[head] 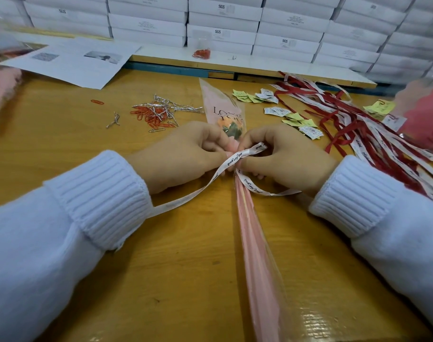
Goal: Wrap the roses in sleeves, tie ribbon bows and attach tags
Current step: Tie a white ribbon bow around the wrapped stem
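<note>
Head view. One rose (pixel 229 124) already sits inside its sleeve (pixel 219 102), lying mid-table (pixel 185 255), bloom far, stem end near: wrapping looks done for this one. White ribbon (pixel 231 160) crosses the sleeve neck just below the bloom. Left hand (pixel 185 154) and right hand (pixel 282 156) both pinch it there, fingers curled. One tail trails near-left past the cuff, the other loops right. No bow loops yet; fingers hide any first knot, so probably mid-tie. No tag seen on it. Tags (pixel 294 119) scattered far right beside spare ribbons (pixel 358 124); paper clips (pixel 151 114) far left.
</note>
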